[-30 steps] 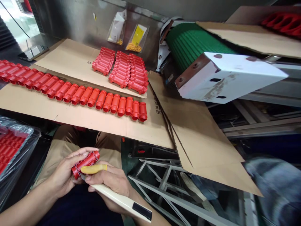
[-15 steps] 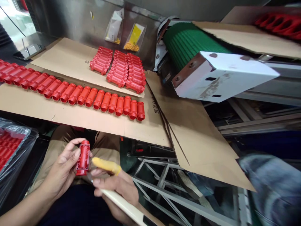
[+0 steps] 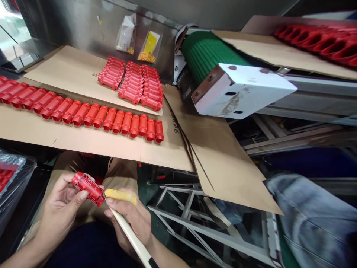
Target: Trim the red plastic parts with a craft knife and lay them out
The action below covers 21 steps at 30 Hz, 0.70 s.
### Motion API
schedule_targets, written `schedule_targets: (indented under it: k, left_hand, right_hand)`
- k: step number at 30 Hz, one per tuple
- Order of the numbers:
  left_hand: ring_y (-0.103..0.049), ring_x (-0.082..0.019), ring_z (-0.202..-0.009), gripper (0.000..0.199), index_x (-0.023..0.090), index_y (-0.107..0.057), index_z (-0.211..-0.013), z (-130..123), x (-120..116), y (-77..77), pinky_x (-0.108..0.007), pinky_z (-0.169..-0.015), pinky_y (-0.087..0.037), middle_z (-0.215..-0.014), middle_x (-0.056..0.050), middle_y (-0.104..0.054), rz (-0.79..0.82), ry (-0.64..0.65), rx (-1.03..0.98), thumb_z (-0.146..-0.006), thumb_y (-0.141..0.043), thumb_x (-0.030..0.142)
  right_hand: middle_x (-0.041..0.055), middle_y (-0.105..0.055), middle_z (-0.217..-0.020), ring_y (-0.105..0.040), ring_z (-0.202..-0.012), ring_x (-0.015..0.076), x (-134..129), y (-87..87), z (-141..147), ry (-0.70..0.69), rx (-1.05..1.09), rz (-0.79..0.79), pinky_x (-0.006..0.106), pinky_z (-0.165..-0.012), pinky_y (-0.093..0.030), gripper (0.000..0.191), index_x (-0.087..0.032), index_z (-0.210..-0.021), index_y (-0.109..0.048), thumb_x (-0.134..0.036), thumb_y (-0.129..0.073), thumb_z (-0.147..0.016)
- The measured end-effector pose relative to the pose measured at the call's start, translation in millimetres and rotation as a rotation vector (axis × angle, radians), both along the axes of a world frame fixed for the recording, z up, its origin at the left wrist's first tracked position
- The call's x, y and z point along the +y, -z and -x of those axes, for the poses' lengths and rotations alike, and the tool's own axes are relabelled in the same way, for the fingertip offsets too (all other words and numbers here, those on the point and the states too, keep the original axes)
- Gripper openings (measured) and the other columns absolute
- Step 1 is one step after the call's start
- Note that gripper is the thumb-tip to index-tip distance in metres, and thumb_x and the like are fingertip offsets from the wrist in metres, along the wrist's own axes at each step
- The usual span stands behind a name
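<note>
Two bags (image 3: 151,42) hold yellow pieces (image 3: 146,57) while the left grip (image 3: 61,204) clamps a red tube (image 3: 88,188), right grip (image 3: 135,219) a cream-handled tool (image 3: 129,233).

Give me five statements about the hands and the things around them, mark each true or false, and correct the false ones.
1. The left hand holds a red part. True.
2. The right hand holds a pair of scissors. False: it holds a cream-handled tool.
3. A yellow cover sits on a finger of the right hand. True.
4. The long row of red parts lies directly on bare metal. False: it lies on cardboard.
5. In the picture, the green belt is left of the plastic bags. False: it is to their right.
</note>
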<state>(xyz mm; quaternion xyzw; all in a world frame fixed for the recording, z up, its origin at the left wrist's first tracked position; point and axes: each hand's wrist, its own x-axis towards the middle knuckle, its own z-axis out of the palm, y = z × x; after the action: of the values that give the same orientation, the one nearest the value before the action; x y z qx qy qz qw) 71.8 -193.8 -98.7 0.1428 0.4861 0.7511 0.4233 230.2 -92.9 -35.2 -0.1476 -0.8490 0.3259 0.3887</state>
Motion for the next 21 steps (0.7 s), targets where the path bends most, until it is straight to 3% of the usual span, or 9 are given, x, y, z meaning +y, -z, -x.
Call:
schedule_targets:
  k: [7,15,21]
  left_hand:
    - [-0.076,-0.019,-0.093,0.021,0.027,-0.072,-0.108,1.3,1.4,-1.0,-0.027,-0.085,-0.064,-0.109,-0.001,-0.077,0.005,0.018,0.026,-0.09,-0.084,0.025]
    - [-0.078,-0.021,-0.095,0.022,0.025,-0.073,-0.104,-0.9,1.5,1.9,-0.03,-0.088,-0.066,-0.11,-0.003,-0.08,0.015,-0.024,-0.015,-0.087,-0.087,0.025]
    - [-0.081,-0.02,-0.085,0.019,0.023,-0.075,-0.099,-2.0,4.4,-12.8,-0.03,-0.082,-0.068,-0.1,-0.003,-0.082,-0.028,-0.053,-0.062,-0.085,-0.088,0.024]
  right_hand:
    - [0.0138,-0.078,-0.103,-0.074,-0.095,0.0259,1.2,0.1,-0.8,-0.006,-0.015,-0.013,0.042,-0.081,-0.068,0.026,-0.016,-0.123,-0.069,-0.005,-0.064,-0.099]
    - [0.0132,-0.076,-0.108,-0.075,-0.1,0.0249,-3.2,2.3,-3.1,0.011,-0.021,0.08,0.039,-0.085,-0.067,0.03,-0.017,-0.119,-0.068,0.0,-0.065,-0.093]
    - [0.0115,-0.077,-0.11,-0.078,-0.101,0.0253,-6.2,0.0,-3.7,0.025,-0.041,0.104,0.039,-0.087,-0.067,0.036,-0.02,-0.12,-0.066,0.002,-0.063,-0.09]
